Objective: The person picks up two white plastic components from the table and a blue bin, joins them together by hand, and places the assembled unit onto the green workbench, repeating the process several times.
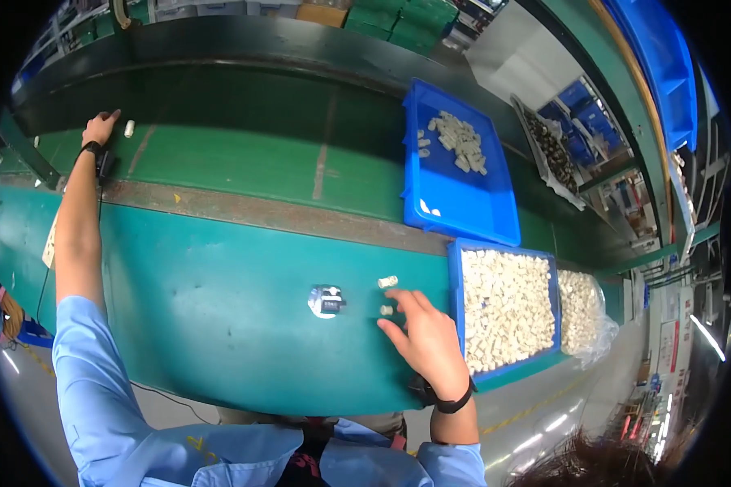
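Note:
My left hand (101,128) is stretched far out over the green conveyor belt, fingers extended. Just to its right a small white cylindrical part (129,128) stands apart from the fingers. Over the teal worktable (219,325) my right hand (427,334) has thumb and forefinger spread. A short white part (387,310) lies in the gap between those fingertips, with no grip on it visible. Slightly beyond it is another white part (388,282). A small black fixture on a round, shiny base (328,302) sits to the left of the right hand.
A blue tray (471,215) with scattered white parts rests on the belt. Nearer, a blue bin (456,300) is full of white pieces, beside a clear bag (581,316) of more. A green metal post (32,146) rises near my left forearm.

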{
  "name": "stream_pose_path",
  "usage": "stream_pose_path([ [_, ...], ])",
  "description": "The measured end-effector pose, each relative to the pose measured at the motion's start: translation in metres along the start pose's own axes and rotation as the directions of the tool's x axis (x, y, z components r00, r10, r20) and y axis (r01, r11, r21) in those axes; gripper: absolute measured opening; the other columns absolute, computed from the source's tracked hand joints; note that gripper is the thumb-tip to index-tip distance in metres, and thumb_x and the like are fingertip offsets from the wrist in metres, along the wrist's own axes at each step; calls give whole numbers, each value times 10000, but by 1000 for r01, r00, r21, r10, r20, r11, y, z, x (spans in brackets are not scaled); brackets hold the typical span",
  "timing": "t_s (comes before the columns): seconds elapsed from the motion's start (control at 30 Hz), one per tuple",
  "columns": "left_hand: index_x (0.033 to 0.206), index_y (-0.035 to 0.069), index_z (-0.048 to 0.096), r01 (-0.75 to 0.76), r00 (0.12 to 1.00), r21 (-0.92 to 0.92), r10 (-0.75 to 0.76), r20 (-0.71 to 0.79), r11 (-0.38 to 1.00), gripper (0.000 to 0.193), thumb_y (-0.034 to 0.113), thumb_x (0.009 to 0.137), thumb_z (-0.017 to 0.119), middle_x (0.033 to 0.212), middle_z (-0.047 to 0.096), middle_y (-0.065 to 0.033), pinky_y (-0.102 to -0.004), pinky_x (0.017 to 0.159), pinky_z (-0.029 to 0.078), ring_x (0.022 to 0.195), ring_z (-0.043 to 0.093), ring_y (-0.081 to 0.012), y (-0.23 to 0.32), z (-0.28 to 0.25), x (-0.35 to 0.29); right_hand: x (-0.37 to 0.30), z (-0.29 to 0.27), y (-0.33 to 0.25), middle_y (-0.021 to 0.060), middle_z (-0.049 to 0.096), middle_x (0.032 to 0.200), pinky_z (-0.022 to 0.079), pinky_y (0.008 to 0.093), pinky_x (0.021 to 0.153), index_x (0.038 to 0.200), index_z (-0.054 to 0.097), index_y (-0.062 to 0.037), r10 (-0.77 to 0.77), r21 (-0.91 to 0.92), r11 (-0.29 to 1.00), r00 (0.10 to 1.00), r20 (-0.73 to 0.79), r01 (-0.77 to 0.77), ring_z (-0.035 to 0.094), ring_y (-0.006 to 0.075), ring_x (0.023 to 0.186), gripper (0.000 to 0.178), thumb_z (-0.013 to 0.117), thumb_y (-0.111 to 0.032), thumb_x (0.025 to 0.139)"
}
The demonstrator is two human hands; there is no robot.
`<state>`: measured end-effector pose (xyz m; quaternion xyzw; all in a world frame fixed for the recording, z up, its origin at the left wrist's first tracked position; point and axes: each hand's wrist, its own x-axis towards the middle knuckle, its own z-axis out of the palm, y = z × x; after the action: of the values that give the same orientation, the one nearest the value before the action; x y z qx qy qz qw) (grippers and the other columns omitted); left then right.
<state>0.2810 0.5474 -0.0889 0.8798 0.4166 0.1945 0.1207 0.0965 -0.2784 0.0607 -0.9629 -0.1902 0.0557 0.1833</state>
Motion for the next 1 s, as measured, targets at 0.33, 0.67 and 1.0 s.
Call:
stream_pose_path([
  [0.33,1349,198,704,-180,974,20,175,145,983,734,768,909,560,1431,636,-149,-445,1090,472,1309,603,-344,6,-28,-11,-2,32,5,108,663,875,529,447,655,1106,584,-94,69,18,997,990,125,-72,681,330,761,449,878,-207,786],
  [0.67,1375,71,646,-350,831,-394,476,287,850,704,614,930,676,1203,717,-209,-420,962,515,1102,678,-379,100,-48,-59,18,36,13,191,697,997,543,458,746,1260,573,-48,-22,157,988,980,200,-10,685,394,873,403,762,-170,926],
  [1.0,1259,130,643,-534,844,143,517,139,833,639,605,848,762,1243,602,-177,-479,947,560,1051,666,-403,91,-57,-156,0,31,10,72,584,732,496,371,603,1040,627,-59,11,269,962,995,101,-38,617,239,663,390,892,-119,760],
])
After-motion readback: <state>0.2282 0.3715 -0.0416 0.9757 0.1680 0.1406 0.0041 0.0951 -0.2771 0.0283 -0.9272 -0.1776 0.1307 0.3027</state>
